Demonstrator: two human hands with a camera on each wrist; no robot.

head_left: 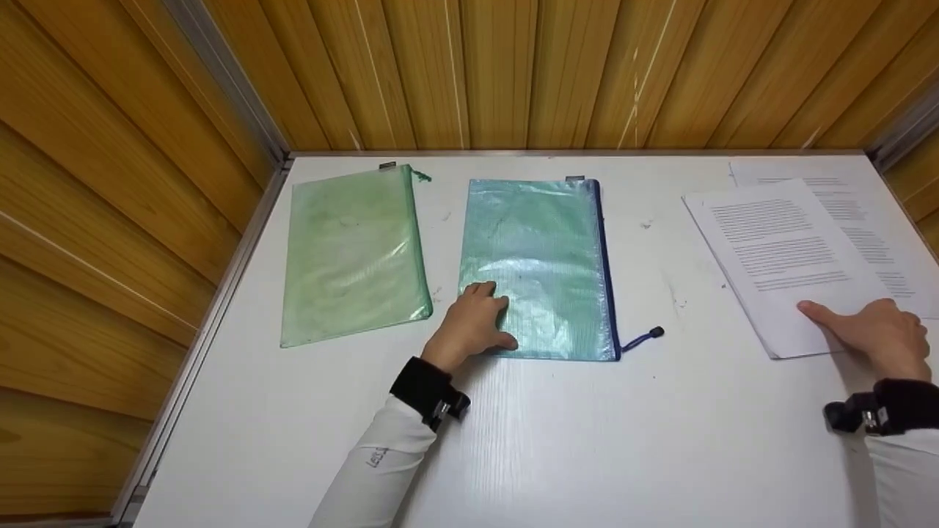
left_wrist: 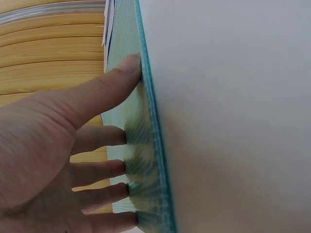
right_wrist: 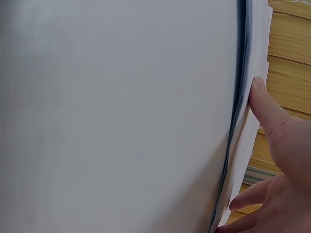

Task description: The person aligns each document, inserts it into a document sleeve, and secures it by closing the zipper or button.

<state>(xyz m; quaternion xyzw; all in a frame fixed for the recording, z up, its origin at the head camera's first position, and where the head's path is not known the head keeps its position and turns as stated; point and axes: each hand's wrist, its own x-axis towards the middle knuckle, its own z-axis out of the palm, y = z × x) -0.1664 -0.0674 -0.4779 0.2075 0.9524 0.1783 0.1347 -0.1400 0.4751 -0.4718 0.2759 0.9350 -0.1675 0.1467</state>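
Note:
A blue-green translucent zip pouch (head_left: 539,242) lies flat on the white table, its dark blue zipper along the right side. My left hand (head_left: 471,319) is over its lower left corner; in the left wrist view the spread fingertips and thumb (left_wrist: 129,65) touch the pouch's face near the lower edge. At the right, my right hand (head_left: 884,331) rests on the lower right part of a stack of printed sheets (head_left: 781,242). The thumb (right_wrist: 265,102) points left across the paper, and the fingers lie apart from it toward the right.
A light green zip pouch (head_left: 352,257) with a green zipper lies tilted at the left. More printed sheets (head_left: 873,220) lie partly under the stack at the right. Yellow wood-patterned panels (head_left: 499,73) stand behind and left of the table (head_left: 572,440).

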